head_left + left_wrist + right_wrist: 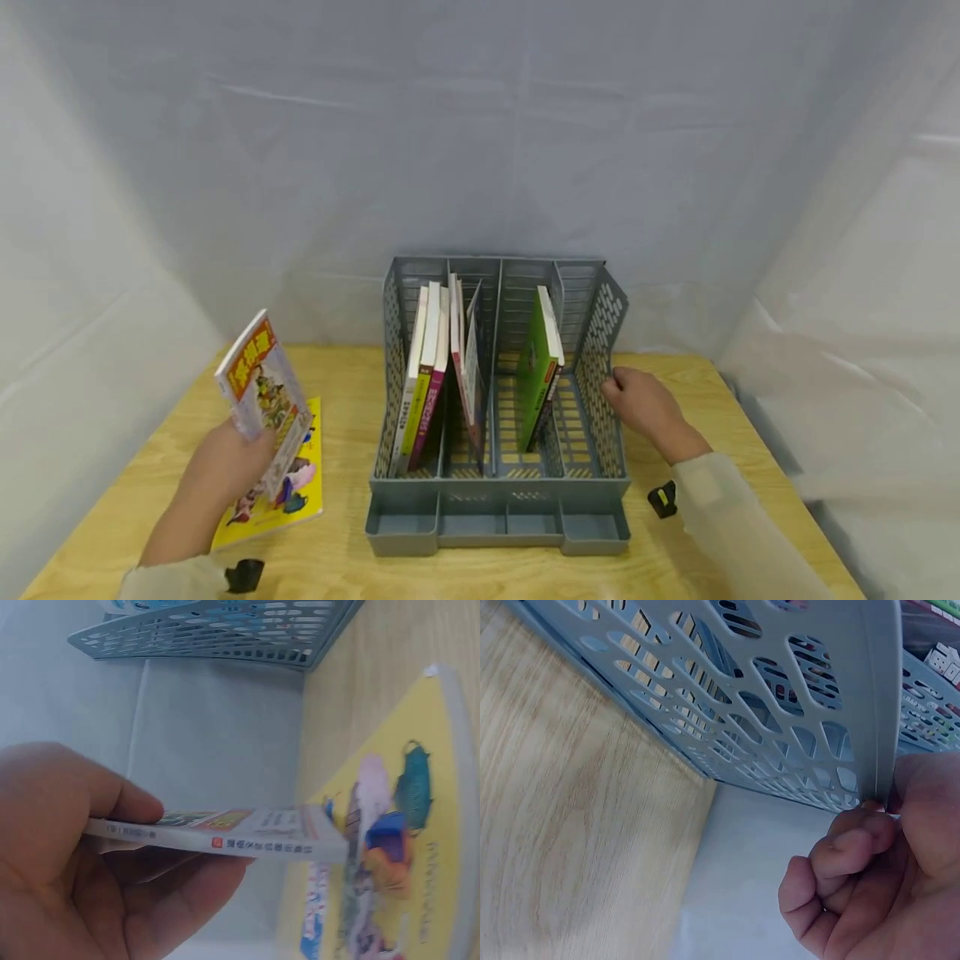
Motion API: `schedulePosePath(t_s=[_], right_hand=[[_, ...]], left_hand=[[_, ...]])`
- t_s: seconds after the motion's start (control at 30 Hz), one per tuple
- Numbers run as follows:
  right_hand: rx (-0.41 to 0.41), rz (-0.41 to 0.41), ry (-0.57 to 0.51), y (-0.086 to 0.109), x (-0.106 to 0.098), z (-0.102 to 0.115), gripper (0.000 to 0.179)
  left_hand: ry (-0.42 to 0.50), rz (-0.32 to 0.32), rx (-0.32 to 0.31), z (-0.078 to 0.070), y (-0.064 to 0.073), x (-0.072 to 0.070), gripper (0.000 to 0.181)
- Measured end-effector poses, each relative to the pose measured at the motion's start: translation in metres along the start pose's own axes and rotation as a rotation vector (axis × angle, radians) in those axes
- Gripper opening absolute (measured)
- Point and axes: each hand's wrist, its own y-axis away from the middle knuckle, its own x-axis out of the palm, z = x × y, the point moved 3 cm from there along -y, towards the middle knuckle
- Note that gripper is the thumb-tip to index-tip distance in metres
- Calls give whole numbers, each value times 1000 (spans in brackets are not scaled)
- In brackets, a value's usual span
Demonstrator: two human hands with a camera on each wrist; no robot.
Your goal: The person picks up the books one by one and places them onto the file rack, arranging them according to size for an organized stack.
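Note:
My left hand (pixel 221 467) grips a thin book (pixel 273 387) with a colourful cover, held upright and tilted above the left side of the table. In the left wrist view its white spine (pixel 225 841) shows between thumb and fingers. Beneath it a yellow book (pixel 313 492) lies flat, partly covered from the head view. The grey desktop file rack (pixel 498 483) stands in the middle with books in several slots. At its right side, my right hand (pixel 647 408) pinches the edge of the perforated side panel (pixel 780 697) between thumb and curled fingers.
White, yellow and magenta-spined books (pixel 423 383) lean in the leftmost slot. Thin books (pixel 465 367) stand in the slot beside it, and a green book (pixel 536 367) farther right. Shallow trays (pixel 472 524) line the rack's front. White sheeting (pixel 480 167) encloses the wooden table (pixel 348 417).

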Motion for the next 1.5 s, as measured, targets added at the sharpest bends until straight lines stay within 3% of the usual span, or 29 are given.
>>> schedulePosePath(t_s=[0.1, 0.23, 0.4, 0.53, 0.67, 0.77, 0.83, 0.9, 1.0, 1.27, 1.43, 1.5], right_hand=[[-4, 32, -11, -3, 2, 0, 34], [-14, 40, -22, -4, 3, 0, 33], [-12, 47, -28, -2, 2, -1, 33], [-8, 59, -26, -3, 2, -2, 33], [-9, 59, -23, -3, 2, -3, 32], [-6, 56, -33, -3, 3, -4, 32], [-6, 53, -39, -2, 3, -4, 32], [-6, 51, -45, -2, 4, -4, 32], [-9, 50, -59, -1, 4, -3, 32], [-10, 37, -91, -2, 8, -1, 31], [0, 36, -100, -4, 11, -1, 31], [-2, 38, -113, -4, 13, 1, 31]], left_hand=[[41, -75, -18, 2, 4, 2, 61], [130, -225, -16, -4, 10, 2, 59], [249, -406, 64, -25, 18, -4, 55], [429, -519, 125, -52, 29, -12, 57], [535, -670, 303, -85, 49, -17, 65], [542, -790, 552, -112, 66, -15, 66], [534, -843, 683, -128, 76, -12, 67], [528, -866, 776, -144, 85, -8, 68], [534, -887, 830, -165, 95, -2, 67], [493, -793, 929, -213, 104, 26, 68], [623, -617, 952, -237, 92, 59, 75], [686, -527, 916, -243, 84, 75, 79]])
